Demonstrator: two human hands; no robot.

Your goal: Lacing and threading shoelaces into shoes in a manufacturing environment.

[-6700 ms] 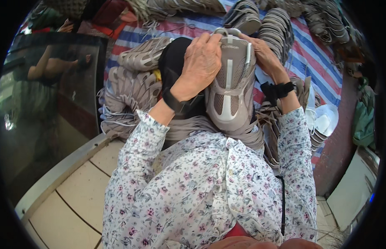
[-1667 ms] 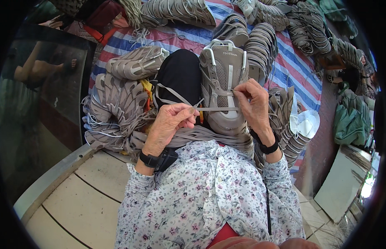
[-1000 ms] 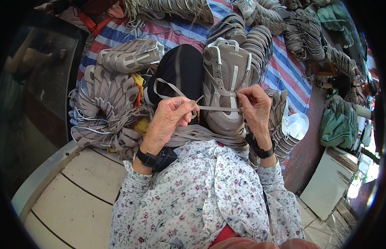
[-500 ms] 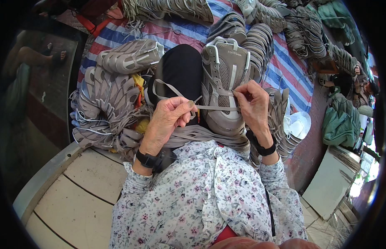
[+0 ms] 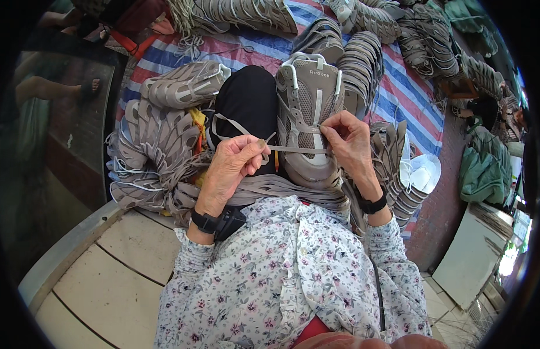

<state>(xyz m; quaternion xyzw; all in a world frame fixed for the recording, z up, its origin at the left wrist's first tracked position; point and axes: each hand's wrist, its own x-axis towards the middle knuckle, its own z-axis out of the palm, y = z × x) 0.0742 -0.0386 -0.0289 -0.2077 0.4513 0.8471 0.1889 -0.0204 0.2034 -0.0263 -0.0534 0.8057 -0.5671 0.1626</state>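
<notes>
A grey-brown shoe upper [image 5: 309, 170] lies over my right leg, toe end toward me and tongue away. A flat grey shoelace [image 5: 299, 150] runs taut across its lower front. Left of the upper, my left hand [image 5: 238, 163] is closed, pinching the lace between thumb and fingers; a loose loop of it rises behind the hand. At the upper's right edge, my right hand [image 5: 350, 142] pinches with thumb and forefinger where a lace crosses the tongue; its fingertips partly hide the grip. Across my lap lies a bundle of grey laces [image 5: 281, 189].
Stacked shoe uppers [image 5: 145, 151] are heaped at left, with more nested stacks [image 5: 362, 64] beyond and at right. Beneath them spreads a striped tarp [image 5: 418, 110]. A dark glossy panel [image 5: 66, 145] stands at far left, a green bag [image 5: 485, 166] at far right.
Both hands keep their pinches, and the lace stays stretched between them. The upper and my hands have shifted slightly left in view. At far left, a person's leg shows more in the panel.
</notes>
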